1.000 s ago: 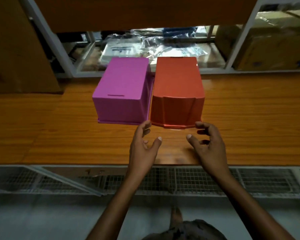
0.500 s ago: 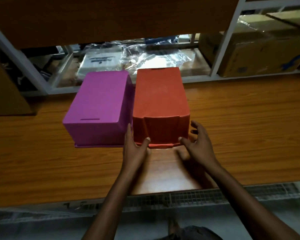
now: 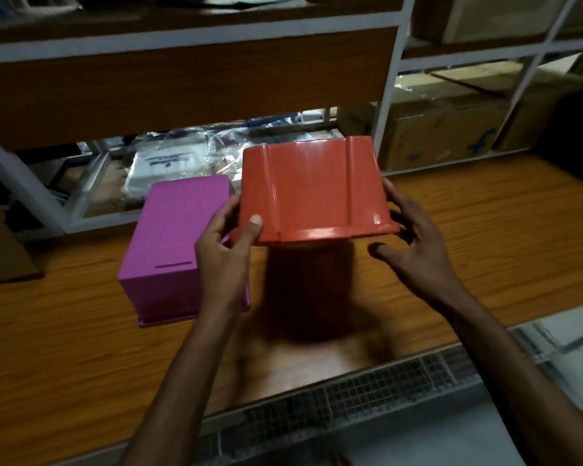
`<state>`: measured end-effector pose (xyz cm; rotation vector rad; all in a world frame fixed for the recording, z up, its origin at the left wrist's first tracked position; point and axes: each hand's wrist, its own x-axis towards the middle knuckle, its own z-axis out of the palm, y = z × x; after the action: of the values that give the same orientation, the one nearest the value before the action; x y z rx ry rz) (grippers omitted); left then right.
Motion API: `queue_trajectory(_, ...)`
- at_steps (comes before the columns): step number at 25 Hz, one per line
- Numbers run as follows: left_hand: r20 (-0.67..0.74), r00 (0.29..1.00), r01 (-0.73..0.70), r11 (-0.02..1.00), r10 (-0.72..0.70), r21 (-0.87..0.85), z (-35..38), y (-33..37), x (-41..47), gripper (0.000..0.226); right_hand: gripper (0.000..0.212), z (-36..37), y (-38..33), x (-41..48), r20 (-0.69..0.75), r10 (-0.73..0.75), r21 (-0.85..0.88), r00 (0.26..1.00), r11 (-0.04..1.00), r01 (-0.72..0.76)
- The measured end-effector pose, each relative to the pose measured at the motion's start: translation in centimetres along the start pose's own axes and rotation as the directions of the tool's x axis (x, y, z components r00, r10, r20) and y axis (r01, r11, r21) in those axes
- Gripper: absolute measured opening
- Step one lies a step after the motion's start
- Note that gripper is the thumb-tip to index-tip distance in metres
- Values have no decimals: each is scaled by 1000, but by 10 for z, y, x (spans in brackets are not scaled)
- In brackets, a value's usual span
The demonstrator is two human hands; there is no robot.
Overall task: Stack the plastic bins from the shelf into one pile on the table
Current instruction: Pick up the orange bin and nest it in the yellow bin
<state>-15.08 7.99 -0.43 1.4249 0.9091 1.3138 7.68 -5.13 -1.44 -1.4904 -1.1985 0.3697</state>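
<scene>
Head view, orange bin [image 3: 312,188] lifted off wooden table [image 3: 485,230], left hand [image 3: 224,245] and right hand [image 3: 414,243] fingers clamped on its sides; purple bin [image 3: 179,243] upside down just beside

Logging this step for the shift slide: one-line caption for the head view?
Both hands, left and right, hold the upturned orange bin above the wooden table, beside the upside-down purple bin.

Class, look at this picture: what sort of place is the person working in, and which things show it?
Probably a storeroom or stockroom: metal shelving holding taped cardboard boxes and bagged goods, behind a wooden table.
</scene>
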Motion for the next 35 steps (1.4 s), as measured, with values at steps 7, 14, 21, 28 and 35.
queue_trajectory(7,308,939,-127,985,156,-113,-2,50,-9,40,23,-18,-33,-5,-484,65,51,873,998,-46)
queue_trajectory(14,308,946,-130,988,98,84,-10,-2,-73,35,13,-39,-38,-25,-543,325,305,774,935,-179)
queue_trajectory(21,-55,987,142,979,-151,-147,9,-66,-20,31,67,6,-60,-70,-148,-7,-170,989,985,-18)
queue_trajectory(28,0,934,343,898,-357,-276,13,-86,-16,26,70,25,-49,-76,-99,6,-284,995,958,-34)
queue_trajectory(35,384,840,405,914,-384,28,-3,2,5,38,34,-38,-54,-25,-103,494,352,863,830,-433)
